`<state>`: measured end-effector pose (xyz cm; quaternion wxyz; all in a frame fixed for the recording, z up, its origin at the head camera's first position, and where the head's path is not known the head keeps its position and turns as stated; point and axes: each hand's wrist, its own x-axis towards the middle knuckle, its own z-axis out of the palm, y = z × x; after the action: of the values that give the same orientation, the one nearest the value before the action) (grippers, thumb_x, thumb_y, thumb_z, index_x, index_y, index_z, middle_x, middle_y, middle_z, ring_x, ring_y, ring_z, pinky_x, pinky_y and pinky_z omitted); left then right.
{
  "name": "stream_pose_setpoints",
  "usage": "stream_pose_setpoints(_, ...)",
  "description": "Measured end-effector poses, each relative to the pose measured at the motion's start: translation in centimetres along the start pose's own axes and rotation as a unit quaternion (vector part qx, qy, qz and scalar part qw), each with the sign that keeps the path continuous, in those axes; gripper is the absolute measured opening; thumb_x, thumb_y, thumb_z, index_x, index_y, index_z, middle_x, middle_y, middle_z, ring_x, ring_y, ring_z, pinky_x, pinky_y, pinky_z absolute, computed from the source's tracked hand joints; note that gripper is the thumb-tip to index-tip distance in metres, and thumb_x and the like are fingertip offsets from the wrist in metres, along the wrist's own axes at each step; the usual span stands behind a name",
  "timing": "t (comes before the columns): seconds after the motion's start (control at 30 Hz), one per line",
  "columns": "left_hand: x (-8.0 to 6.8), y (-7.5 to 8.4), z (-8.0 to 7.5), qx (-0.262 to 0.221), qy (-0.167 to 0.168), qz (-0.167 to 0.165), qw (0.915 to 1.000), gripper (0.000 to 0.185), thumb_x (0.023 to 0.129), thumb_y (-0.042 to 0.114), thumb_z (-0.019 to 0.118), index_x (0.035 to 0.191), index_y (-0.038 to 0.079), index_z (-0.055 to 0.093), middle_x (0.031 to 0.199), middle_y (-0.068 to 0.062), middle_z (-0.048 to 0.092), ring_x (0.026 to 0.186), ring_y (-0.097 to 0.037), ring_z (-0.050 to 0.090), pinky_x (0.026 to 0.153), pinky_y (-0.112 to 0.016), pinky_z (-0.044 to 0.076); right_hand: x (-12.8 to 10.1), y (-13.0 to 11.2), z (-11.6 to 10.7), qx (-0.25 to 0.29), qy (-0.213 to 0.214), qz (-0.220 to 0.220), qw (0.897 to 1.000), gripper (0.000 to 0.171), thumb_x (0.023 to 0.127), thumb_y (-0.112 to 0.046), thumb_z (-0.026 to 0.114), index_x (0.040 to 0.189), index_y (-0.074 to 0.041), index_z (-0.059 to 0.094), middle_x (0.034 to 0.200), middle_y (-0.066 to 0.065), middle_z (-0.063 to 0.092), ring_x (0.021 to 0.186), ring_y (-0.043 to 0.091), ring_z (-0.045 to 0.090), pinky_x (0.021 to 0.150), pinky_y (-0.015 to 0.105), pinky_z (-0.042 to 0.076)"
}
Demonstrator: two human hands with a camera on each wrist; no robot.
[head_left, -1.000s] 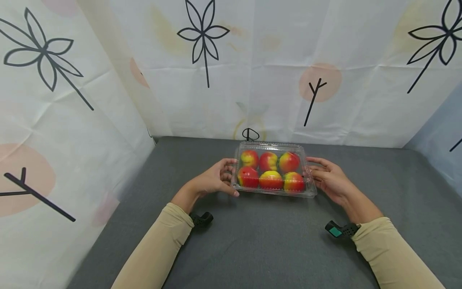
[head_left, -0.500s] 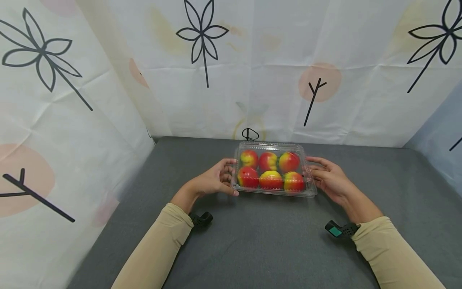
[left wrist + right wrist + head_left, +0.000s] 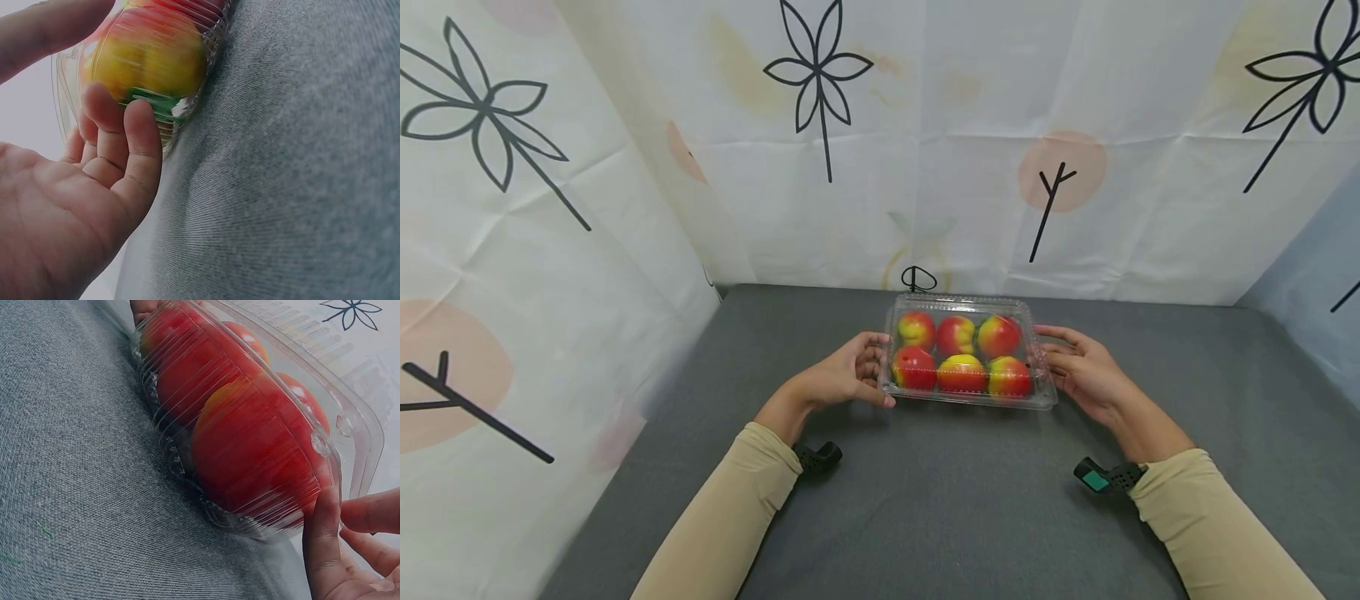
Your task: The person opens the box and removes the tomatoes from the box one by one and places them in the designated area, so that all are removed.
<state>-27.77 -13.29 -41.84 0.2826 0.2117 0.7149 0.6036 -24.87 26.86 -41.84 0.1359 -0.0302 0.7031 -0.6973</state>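
On the grey counter, topped with fine-ribbed cloth, almost no shift is seen over the last second, so steadying rather than moving is suggested. Near the back edge, the rectangular container of clear, ridged plastic is rested. Neither grip is clenched: its opposite ends are met by relaxed fingers of the left hand and right hand. Inside, six round, glossy red-and-yellow fruits are ranged in two rows.
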Motion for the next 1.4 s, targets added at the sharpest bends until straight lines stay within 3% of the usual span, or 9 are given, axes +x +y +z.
stream_pose_setpoints(0.73,-0.33,-0.06,-0.1,0.038,-0.015,0.005,0.9991,0.083,0.09,0.003,0.081,0.154,0.004,0.028,0.121,-0.009,0.053,0.108,-0.023,0.055,0.092,-0.031,0.051,-0.01,0.04,0.05,-0.001,0.001,-0.004,1.0,0.057,0.111,-0.009,0.053,0.163,-0.004,0.029,0.119,-0.009,0.071,0.105,0.003,0.07,0.087,0.021,0.06)
stream_pose_setpoints(0.9,-0.31,-0.13,-0.06,0.042,-0.024,0.009,0.9988,0.076,0.092,0.002,0.078,0.151,0.001,0.029,0.121,-0.009,0.054,0.107,-0.021,0.059,0.089,-0.03,0.054,0.01,0.05,0.02,-0.001,-0.001,-0.003,1.0,0.057,0.112,-0.009,0.053,0.164,-0.004,0.029,0.119,-0.009,0.071,0.106,0.003,0.07,0.087,0.021,0.06)
stream_pose_setpoints(1.4,-0.52,-0.25,0.15,0.052,-0.036,0.014,0.9979,0.056,0.096,0.002,0.075,0.136,0.006,0.035,0.108,-0.005,0.051,0.102,-0.019,0.059,0.085,-0.028,0.053,0.16,0.3,-0.13,0.0,0.001,-0.003,1.0,0.056,0.111,-0.008,0.052,0.163,-0.005,0.031,0.118,-0.01,0.07,0.104,0.002,0.07,0.087,0.021,0.06)
